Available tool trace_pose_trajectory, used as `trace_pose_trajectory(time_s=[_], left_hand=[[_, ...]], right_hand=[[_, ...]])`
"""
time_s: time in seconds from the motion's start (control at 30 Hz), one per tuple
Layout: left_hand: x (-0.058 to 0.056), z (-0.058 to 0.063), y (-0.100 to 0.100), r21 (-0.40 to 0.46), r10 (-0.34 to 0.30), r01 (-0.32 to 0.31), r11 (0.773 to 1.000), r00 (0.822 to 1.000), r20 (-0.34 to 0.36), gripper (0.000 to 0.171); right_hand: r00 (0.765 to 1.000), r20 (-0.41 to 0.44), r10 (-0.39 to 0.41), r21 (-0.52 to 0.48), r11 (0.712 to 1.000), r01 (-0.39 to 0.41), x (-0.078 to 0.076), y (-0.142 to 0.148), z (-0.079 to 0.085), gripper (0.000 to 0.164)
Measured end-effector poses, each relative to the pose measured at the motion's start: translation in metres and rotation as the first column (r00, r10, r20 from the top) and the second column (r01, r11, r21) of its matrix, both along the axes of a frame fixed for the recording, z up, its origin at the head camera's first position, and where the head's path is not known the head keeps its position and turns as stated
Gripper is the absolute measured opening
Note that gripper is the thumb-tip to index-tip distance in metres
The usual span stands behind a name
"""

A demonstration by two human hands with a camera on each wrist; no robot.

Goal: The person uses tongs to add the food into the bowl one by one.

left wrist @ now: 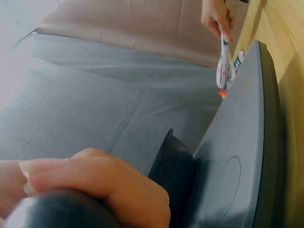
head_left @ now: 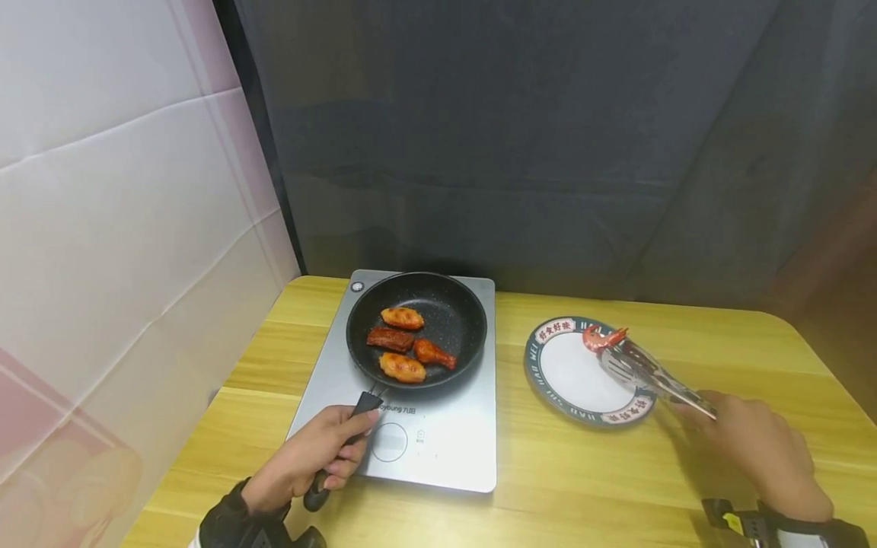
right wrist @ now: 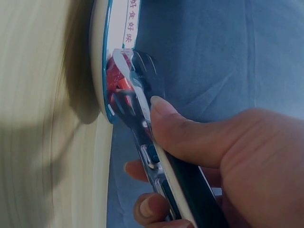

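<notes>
My left hand [head_left: 336, 445] grips the black handle [head_left: 366, 402] of a frying pan [head_left: 455, 316] on a flat induction cooker [head_left: 459, 457]. Inside the pan lie two chicken wings [head_left: 402, 367], a dark red-brown piece of meat [head_left: 390, 339] and a drumstick [head_left: 434, 353]. On the right, my right hand [head_left: 754, 449] holds metal tongs [head_left: 647, 371], thumb on one arm and fingers under the other. Their slotted tips are at a red shrimp [head_left: 599, 339] over the far rim of a round plate [head_left: 582, 373]. In the right wrist view the shrimp [right wrist: 114, 78] shows between the tips.
A wooden table [head_left: 548, 487] carries the cooker and plate, with bare wood between them. A dark curtain [head_left: 514, 152] rises behind the table's back edge. At the left stands a pale cloth wall [head_left: 137, 228].
</notes>
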State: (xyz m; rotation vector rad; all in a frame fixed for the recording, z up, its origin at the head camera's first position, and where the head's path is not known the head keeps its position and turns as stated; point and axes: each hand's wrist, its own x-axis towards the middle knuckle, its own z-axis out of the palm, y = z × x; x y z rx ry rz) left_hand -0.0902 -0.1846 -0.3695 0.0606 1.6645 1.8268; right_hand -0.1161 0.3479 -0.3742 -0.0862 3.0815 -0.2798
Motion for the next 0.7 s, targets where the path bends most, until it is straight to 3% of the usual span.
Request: trace_pose_trajectory(time_s=[0.23,0.7], left_hand=[[-0.0004,-0.0002,-0.0006,-0.001,-0.006,0.006,1.000,1.000,-0.003,0.032],[-0.0004,0.0008,-0.0002,0.001,0.001,-0.001,1.000,1.000,0.010,0.031]], right_hand=[[0.999,-0.028,0.023,0.003,1.000,-0.023,0.0008,-0.0029,-0.0043,0.051],[0.999,-0.050,-0.013,0.038,0.999,0.015,0.0013,-0.0037,-0.0030,0.052]])
